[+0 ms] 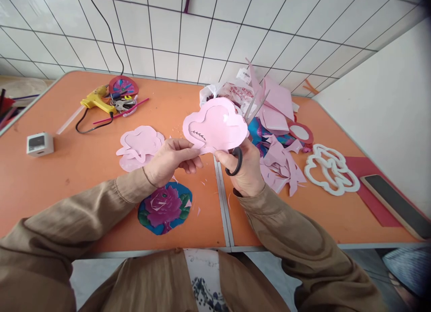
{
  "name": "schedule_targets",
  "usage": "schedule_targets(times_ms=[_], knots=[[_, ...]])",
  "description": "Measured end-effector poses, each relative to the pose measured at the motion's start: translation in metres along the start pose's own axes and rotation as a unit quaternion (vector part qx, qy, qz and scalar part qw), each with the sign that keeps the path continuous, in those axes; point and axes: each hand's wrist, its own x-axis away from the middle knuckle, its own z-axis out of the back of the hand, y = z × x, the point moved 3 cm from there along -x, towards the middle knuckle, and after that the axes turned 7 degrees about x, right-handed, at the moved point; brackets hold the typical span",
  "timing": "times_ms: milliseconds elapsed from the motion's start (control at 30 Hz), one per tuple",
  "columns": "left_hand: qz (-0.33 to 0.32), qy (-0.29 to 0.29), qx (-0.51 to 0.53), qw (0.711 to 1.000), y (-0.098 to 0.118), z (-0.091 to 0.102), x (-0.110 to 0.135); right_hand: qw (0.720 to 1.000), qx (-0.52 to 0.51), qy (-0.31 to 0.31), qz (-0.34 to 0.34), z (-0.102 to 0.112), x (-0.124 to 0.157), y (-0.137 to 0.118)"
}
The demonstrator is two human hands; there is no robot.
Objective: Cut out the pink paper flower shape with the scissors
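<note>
A pink cloud-shaped paper cutout (217, 125) is held up over the middle of the table, with a small dark leaf sprig on its left side. My left hand (173, 159) pinches its lower left edge between thumb and fingers. At the lower right edge, the thumb of my right hand (247, 168) presses on the paper. That same hand has a pair of scissors (238, 161) in it; the black handle loop shows near the thumb. The blades point up and away behind the paper, spread apart. Part of the scissors is hidden by the cutout.
More pink cutouts (141, 146) lie at left, above a round flower-print piece (164, 208). A yellow glue gun (97, 100) and small white box (40, 144) are farther left. Pink scraps (281, 166), white cloud frames (332, 170) and a phone (395, 204) lie at right.
</note>
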Motion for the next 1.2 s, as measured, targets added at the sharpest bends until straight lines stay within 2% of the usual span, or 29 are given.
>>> schedule_targets(times_ms=[233, 533, 767, 1033, 1200], knots=[[0.019, -0.012, 0.039, 0.999, -0.002, 0.003, -0.002, 1.0, 0.005, 0.009, 0.011, 0.003, 0.0, 0.002], [-0.036, -0.009, 0.041, 0.998, -0.014, -0.004, 0.004, 0.999, -0.03, 0.023, -0.007, 0.001, 0.001, 0.001], [-0.003, 0.018, 0.091, 0.996, -0.026, -0.007, 0.006, 0.998, -0.055, 0.037, -0.024, -0.003, 0.002, 0.001], [-0.011, 0.002, 0.116, 0.993, -0.025, -0.009, 0.006, 0.999, -0.025, 0.026, -0.026, -0.004, 0.004, 0.002], [-0.03, 0.024, 0.113, 0.993, -0.024, -0.011, 0.008, 0.999, -0.035, 0.03, -0.03, -0.007, 0.009, 0.005]])
